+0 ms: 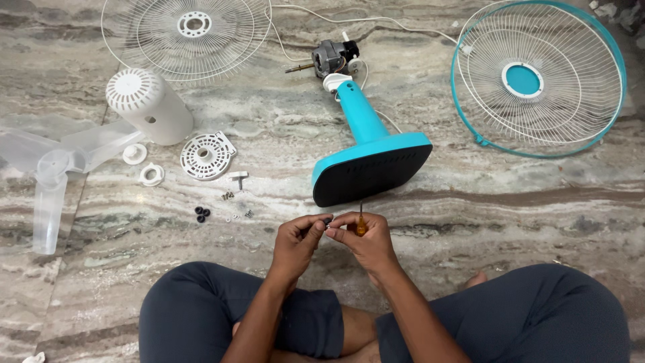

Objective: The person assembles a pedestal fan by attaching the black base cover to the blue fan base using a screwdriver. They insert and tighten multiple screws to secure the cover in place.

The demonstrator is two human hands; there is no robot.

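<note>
Left hand (297, 236) and right hand (365, 236) meet above the marble floor (470, 222), fingertips pinched together on a small dark part (327, 220), possibly a washer. The right hand also grips an orange-handled screwdriver (361, 225). Just beyond lies the teal fan stand (369, 158); loose screws (235, 205) lie left.

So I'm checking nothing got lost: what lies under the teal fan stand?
The teal fan stand lies tipped on the marble floor, its dark underside facing the person. A white cord passes behind its neck. Whatever is beneath its body is covered.
</note>
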